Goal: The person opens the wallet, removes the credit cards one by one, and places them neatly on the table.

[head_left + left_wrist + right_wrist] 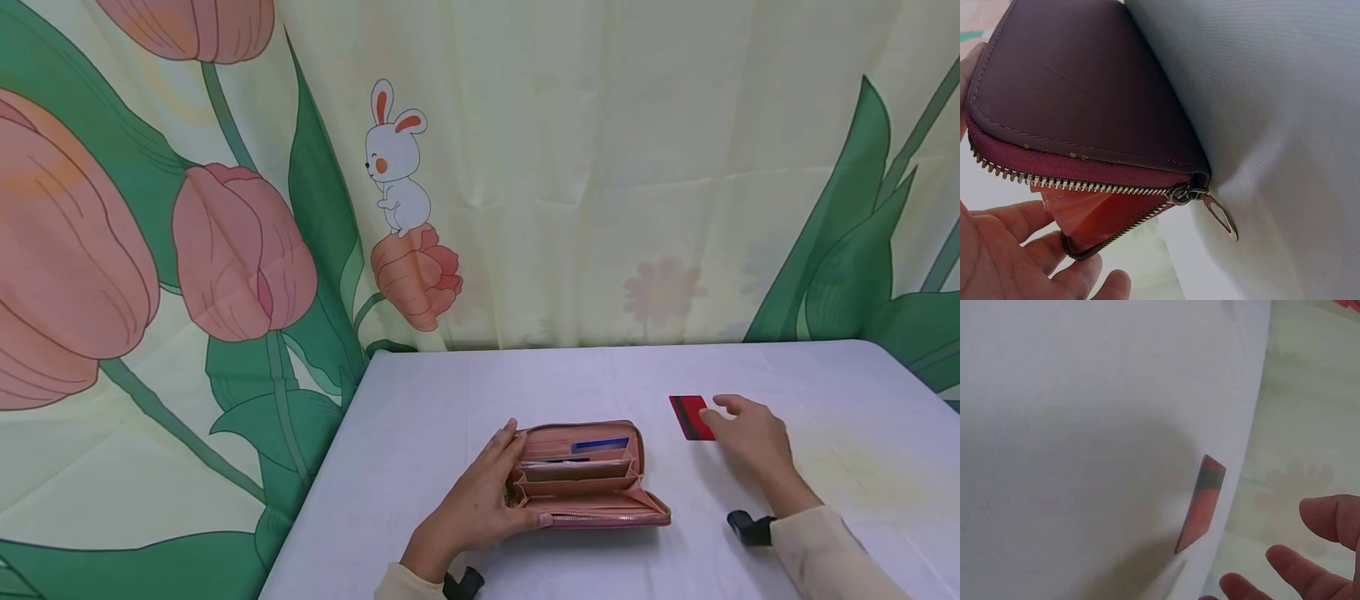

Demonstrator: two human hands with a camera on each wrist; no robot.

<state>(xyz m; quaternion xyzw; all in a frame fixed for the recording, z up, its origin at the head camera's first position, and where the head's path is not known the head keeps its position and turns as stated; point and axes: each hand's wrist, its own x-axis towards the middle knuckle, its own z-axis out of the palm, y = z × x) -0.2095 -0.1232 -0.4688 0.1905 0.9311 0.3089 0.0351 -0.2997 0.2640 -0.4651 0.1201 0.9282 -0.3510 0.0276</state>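
Head view, wallet (pixel 577 484), right grip (pixel 752 440) overlapping red card (pixel 690 417), tulip curtain (pixel 540 167)

A cream fabric curtain (pixel 540 167) printed with large pink tulips (pixel 243 250) hangs behind a white cloth-covered table (pixel 525 383).

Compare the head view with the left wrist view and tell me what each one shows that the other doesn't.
Only the head view shows the red card, the right hand beside it, the blue item tucked inside the wallet, and the printed rabbit on the backdrop.

Only the left wrist view shows the metal zip pull hanging at the wallet's corner.

Both show the left hand holding the open wallet, its zip teeth, and the white tablecloth.
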